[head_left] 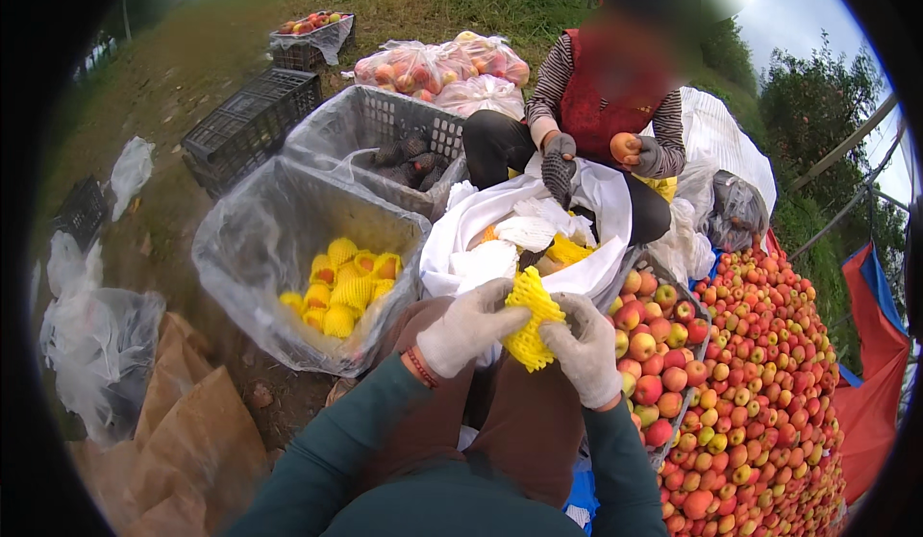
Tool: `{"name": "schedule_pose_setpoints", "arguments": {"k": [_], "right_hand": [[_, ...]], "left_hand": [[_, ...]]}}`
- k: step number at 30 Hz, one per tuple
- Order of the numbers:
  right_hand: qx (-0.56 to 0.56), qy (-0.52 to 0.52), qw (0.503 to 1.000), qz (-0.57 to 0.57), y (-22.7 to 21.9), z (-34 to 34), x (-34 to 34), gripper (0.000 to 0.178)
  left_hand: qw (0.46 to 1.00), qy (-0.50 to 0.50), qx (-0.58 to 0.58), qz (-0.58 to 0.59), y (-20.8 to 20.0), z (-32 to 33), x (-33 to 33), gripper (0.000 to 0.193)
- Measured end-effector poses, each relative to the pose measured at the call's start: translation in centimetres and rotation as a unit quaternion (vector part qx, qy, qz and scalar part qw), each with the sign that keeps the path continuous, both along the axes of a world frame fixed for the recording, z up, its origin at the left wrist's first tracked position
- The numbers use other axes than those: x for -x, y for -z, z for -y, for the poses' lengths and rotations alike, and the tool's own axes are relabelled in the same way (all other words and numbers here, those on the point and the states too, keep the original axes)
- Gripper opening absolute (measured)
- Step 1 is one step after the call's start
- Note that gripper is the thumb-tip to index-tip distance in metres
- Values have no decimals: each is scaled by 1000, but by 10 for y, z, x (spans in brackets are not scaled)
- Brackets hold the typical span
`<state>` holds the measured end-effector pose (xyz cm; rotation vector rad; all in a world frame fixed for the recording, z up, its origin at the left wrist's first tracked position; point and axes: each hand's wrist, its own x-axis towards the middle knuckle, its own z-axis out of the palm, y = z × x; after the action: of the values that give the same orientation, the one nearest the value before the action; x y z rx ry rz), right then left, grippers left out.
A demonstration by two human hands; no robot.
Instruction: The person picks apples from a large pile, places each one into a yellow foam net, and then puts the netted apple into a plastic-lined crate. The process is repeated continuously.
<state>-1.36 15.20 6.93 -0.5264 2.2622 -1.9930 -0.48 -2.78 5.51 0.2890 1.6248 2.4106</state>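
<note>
Both my hands wear pale work gloves and meet above my lap. Between them is a yellow foam net sleeve [530, 321], stretched upright. My left hand [473, 329] pinches its left edge, and my right hand [583, 347] grips its right side. Whether anything sits inside the sleeve I cannot tell. Just beyond my hands lies an open white sack [452, 249] with white and yellow foam sleeves in it. To the left, a plastic-lined crate [226, 258] holds several apples in yellow foam sleeves [352, 289]. By my right hand stands a crate of bare apples [654, 354].
A co-worker [606, 95] in dark gloves sits opposite, holding an apple [625, 147]. A large apple heap [760, 383] spreads along the right. Farther back are a second lined crate [327, 124], black crates [252, 119] and bagged apples [413, 68]. Brown paper [192, 431] lies at lower left.
</note>
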Motion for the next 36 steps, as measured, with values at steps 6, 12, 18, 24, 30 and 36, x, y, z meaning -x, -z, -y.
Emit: {"name": "schedule_pose_setpoints", "arguments": {"k": [6, 12, 18, 24, 30, 36], "right_hand": [[298, 19, 953, 41, 1, -10, -12, 24], [106, -89, 987, 85, 26, 16, -19, 37], [189, -31, 974, 121, 45, 22, -33, 38], [506, 3, 831, 231, 21, 23, -47, 44], [590, -76, 710, 376, 21, 26, -44, 30], [531, -40, 759, 373, 13, 0, -57, 23]], "left_hand": [[981, -1, -158, 111, 19, 4, -31, 37], [988, -96, 80, -89, 34, -5, -37, 24], [820, -194, 417, -341, 27, 12, -35, 19], [981, -33, -139, 130, 41, 8, -40, 25], [876, 211, -412, 131, 16, 2, -63, 63], [865, 308, -313, 242, 26, -14, -92, 73]]}}
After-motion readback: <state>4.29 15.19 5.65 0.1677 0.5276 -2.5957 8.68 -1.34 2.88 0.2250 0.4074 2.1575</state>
